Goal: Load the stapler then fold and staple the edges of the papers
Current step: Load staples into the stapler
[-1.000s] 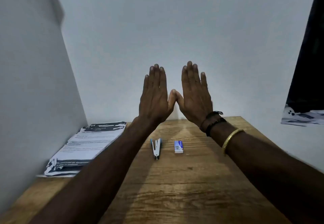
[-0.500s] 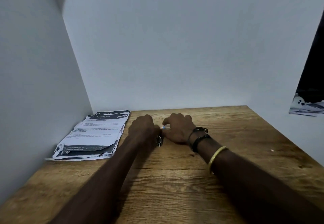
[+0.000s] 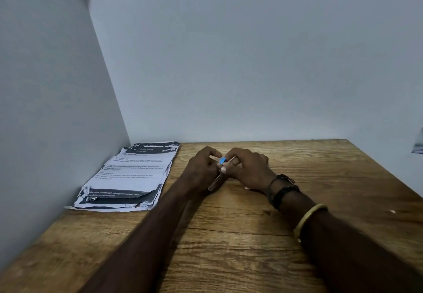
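Observation:
A small metal stapler (image 3: 216, 181) with a blue end is held between both hands, a little above the wooden table (image 3: 229, 235). My left hand (image 3: 200, 170) wraps its lower metal part. My right hand (image 3: 248, 169) pinches the blue end with thumb and fingers. A stack of printed papers (image 3: 132, 173), with torn near edges, lies flat at the left by the wall. The box of staples is hidden behind my right hand; only a pale sliver (image 3: 247, 187) shows under the wrist.
White walls close the table on the left and at the back. A black wristband and a gold bangle (image 3: 306, 220) are on my right forearm. A small white speck (image 3: 392, 211) lies on the table at the right.
Both hands came down from raised, open and facing the wall to the table. They closed on the stapler, which is now tilted up between them.

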